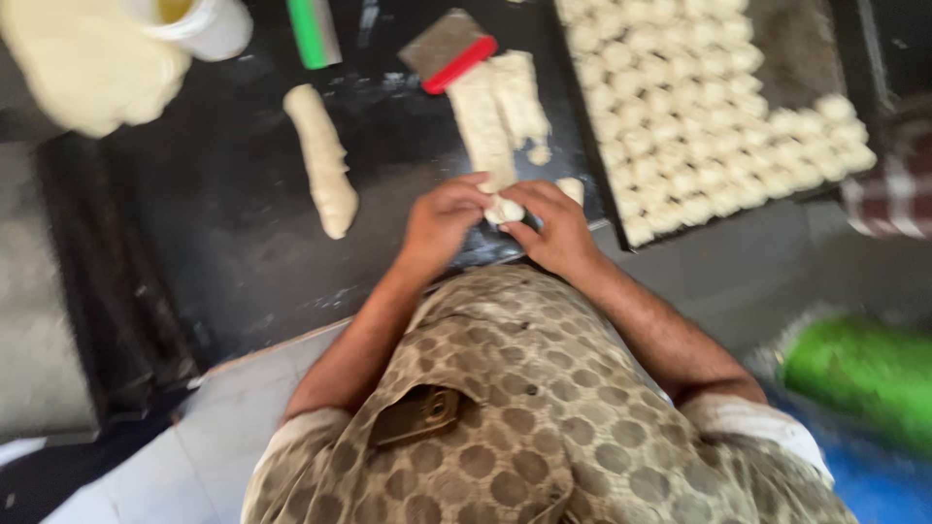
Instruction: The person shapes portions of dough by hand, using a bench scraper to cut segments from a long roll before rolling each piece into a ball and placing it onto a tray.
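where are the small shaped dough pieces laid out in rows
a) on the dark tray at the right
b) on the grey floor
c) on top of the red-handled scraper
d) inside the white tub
a: the small dough pieces sit in rows on the dark tray, right of both hands.

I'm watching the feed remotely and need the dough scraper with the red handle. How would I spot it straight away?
Start at the dark worktop left of the big tray of dough pieces. Follow the strip of dough up from the hands; the scraper lies at its far end. Its grey blade and red grip set it apart from the green-handled tool to its left.
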